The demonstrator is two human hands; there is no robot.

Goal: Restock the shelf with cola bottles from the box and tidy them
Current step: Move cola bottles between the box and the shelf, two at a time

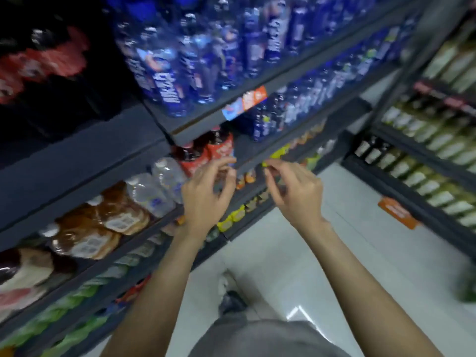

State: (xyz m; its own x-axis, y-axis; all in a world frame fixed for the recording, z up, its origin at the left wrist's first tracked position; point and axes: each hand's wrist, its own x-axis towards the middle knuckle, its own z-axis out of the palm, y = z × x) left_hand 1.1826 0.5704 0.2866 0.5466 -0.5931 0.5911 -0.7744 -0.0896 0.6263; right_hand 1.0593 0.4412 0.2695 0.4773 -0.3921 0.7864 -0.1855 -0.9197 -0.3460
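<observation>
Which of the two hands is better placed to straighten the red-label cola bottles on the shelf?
Left, probably. The left hand hovers directly in front of the cola bottles, fingers loosely curled and empty. The right hand, also empty, is farther right, before the shelf edge.

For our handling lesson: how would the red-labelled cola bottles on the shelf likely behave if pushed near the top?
The cola bottles look tall and narrow, so a high push may tip them. They appear full of dark liquid, probably heavy. Their rounded plastic sides would likely roll if toppled.
</observation>
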